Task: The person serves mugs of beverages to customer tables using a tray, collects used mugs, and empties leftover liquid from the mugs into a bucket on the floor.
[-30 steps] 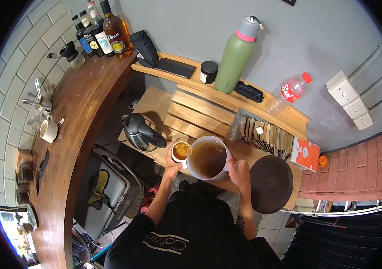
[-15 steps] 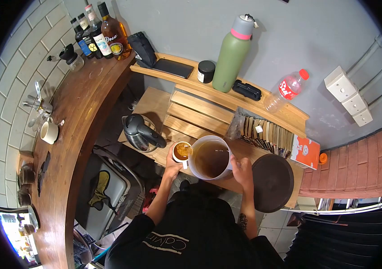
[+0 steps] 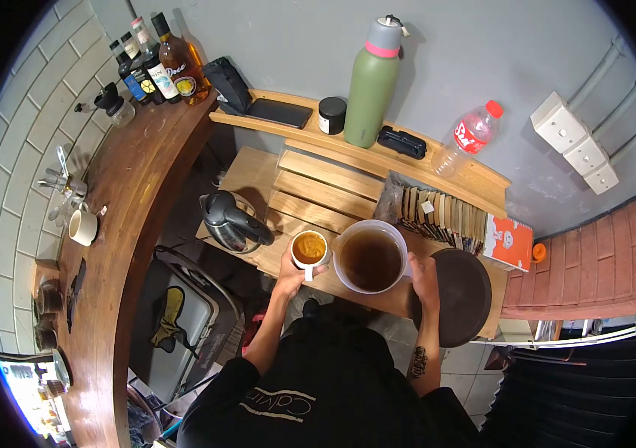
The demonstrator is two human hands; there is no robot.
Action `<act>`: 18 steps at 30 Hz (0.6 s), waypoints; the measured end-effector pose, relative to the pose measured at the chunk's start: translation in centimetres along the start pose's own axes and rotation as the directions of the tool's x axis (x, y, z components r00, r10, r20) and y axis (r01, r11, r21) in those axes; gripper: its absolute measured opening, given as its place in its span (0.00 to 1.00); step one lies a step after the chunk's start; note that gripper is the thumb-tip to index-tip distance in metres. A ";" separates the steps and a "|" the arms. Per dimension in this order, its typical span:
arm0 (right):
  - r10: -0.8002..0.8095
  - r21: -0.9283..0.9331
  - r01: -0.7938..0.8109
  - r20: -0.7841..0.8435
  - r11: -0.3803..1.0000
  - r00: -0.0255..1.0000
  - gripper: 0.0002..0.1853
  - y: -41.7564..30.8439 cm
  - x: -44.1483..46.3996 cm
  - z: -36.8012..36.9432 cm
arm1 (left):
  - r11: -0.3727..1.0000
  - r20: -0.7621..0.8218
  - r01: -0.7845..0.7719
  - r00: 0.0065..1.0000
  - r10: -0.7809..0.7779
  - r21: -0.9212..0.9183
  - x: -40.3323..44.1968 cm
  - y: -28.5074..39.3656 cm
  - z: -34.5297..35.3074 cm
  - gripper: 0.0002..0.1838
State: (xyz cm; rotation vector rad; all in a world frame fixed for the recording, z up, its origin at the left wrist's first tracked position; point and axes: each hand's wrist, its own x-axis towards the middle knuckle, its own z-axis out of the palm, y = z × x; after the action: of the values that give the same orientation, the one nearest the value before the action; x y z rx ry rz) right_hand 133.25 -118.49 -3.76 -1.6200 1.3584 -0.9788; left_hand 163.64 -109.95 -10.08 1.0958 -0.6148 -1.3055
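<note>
A small white cup [image 3: 309, 249] with orange-brown, frothy liquid in it is held by my left hand [image 3: 287, 278], fingers wrapped round its side. Just to its right, my right hand [image 3: 425, 280] grips the handle of a translucent pitcher [image 3: 369, 257]. Brown liquid fills part of the pitcher, which looks nearly level. Cup and pitcher are slightly apart, and no stream shows between them. A kettle [image 3: 230, 222] stands left of the cup. The round dark tray [image 3: 461, 299] lies just right of my right hand.
The wooden bench [image 3: 325, 189] and a narrow shelf [image 3: 437, 166] lie ahead, with a green bottle [image 3: 371, 89] and a plastic bottle [image 3: 467, 138] on the shelf. A curved counter [image 3: 142, 168] at left bears bottles and a beige cup [image 3: 83, 228]. Books [image 3: 441, 219] stand at right.
The pitcher has tipped back from the cup and moved right with my right hand. The stream of liquid between them is gone. My left hand and the cup have moved slightly right.
</note>
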 end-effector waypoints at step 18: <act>0.207 0.329 -0.191 -0.012 0.925 0.978 0.23 4.9 -2.1 -2.9 | 0.997 0.170 -0.034 0.984 0.044 -0.063 -4.7 7.6 5.1 0.40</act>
State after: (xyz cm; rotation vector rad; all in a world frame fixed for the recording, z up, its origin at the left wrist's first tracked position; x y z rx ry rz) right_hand 128.44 -117.25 -7.30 -1.1940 1.2844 -1.0600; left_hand 161.63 -107.68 -0.25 0.9243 -0.7173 -1.3846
